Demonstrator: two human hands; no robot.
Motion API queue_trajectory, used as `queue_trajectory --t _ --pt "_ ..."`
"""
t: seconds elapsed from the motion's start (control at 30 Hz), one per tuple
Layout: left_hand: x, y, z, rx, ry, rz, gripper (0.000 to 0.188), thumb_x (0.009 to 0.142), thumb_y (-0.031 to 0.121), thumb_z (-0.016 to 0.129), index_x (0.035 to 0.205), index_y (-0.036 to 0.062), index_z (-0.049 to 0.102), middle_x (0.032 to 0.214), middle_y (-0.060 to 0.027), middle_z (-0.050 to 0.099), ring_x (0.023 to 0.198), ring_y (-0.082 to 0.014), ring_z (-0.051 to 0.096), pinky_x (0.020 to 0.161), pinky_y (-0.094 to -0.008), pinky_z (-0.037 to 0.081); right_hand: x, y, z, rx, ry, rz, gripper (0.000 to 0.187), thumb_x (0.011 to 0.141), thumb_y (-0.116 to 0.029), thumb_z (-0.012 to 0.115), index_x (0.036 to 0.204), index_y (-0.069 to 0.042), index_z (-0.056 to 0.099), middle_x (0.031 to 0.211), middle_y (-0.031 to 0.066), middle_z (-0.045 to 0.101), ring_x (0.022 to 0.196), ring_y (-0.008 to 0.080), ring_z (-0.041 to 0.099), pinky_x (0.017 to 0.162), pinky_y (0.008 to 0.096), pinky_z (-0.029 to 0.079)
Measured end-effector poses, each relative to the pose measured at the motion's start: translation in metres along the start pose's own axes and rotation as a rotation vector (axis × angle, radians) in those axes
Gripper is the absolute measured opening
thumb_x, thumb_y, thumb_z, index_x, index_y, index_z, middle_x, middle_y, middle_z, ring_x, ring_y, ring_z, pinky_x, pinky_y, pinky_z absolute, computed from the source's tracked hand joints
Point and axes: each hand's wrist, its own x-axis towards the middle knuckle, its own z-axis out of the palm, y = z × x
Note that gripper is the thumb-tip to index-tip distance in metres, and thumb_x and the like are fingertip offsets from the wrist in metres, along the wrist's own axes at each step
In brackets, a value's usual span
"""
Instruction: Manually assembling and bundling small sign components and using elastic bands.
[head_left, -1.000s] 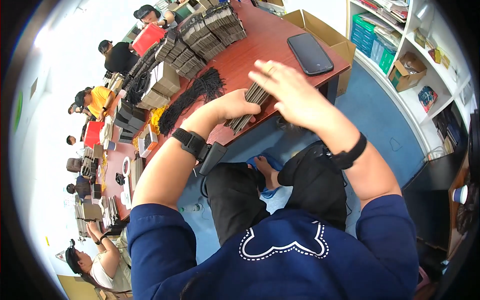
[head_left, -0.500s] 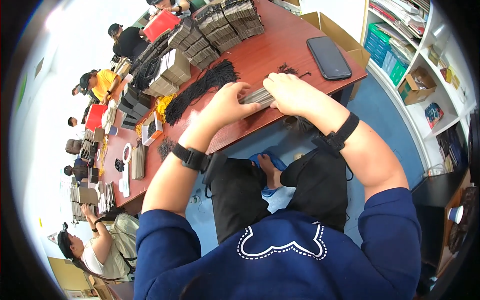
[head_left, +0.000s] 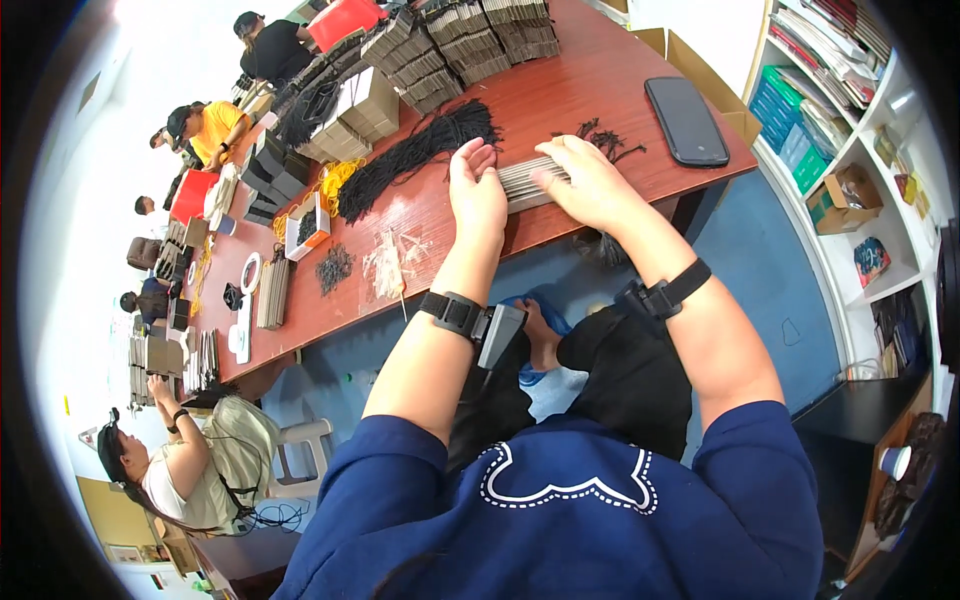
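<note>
A stack of thin grey cardboard pieces lies near the table's front edge, between my two hands. My left hand stands at the stack's left end, palm turned toward it, fingers loosely stretched out and thumb beside the end. My right hand is closed over the right end, its thumb on top and its fingers toward the far side. A thick bundle of black cords lies beyond my left hand. More black cords lie just past my right hand, partly hidden by it.
A black phone lies near the table's right edge. Tall stacks of grey card stand at the back. Small pale strips and an open white box are on the left. Several people work along the table. Shelves stand right.
My left hand has opened and turned upright at the stack's end. My right thumb has moved onto the stack. The view has shifted, uncovering pale strips at left.
</note>
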Motion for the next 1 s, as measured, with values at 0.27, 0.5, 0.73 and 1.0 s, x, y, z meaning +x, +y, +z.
queue_trajectory --t 0.27,0.5,0.73,1.0 --pt "-0.003 0.014 -0.002 -0.152 -0.166 -0.081 0.045 0.098 0.036 0.035 0.114 -0.0007 0.056 0.112 -0.0122 0.058 0.103 -0.0214 0.053 0.094 -0.0337 0.038 0.013 0.011 0.016 0.602 0.359 0.266 0.050 0.101 -0.038 0.029 0.115 0.001 0.055 0.108 0.0179 0.060 0.105 0.0259 0.057 0.093 0.0353 0.041" --pt "-0.014 0.032 -0.006 0.857 -0.404 0.523 0.032 0.084 0.029 0.063 0.108 0.0085 0.063 0.091 -0.0137 0.057 0.091 -0.0320 0.055 0.081 -0.0390 0.044 0.012 0.022 0.016 0.734 0.310 0.301 0.055 0.101 -0.041 0.026 0.113 0.002 0.057 0.108 0.0158 0.061 0.105 0.0231 0.056 0.095 0.0330 0.041" --pt "-0.014 0.033 -0.002 0.968 -0.328 0.596 0.038 0.084 0.035 0.061 0.111 0.0081 0.060 0.091 -0.0130 0.058 0.092 -0.0315 0.053 0.081 -0.0407 0.044 0.018 0.024 0.012 0.862 0.481 0.232 0.064 0.100 -0.046 0.022 0.110 0.005 0.059 0.111 0.0157 0.061 0.108 0.0235 0.056 0.100 0.0341 0.037" --pt "-0.012 0.033 -0.008 1.005 -0.375 0.590 0.043 0.082 0.036 0.063 0.112 0.0066 0.058 0.096 -0.0136 0.058 0.095 -0.0324 0.054 0.084 -0.0416 0.045 -0.003 0.020 -0.001 0.028 0.152 -0.065 0.049 0.097 -0.036 0.044 0.130 0.000 0.046 0.127 0.0220 0.050 0.122 0.0317 0.046 0.104 0.0387 0.034"
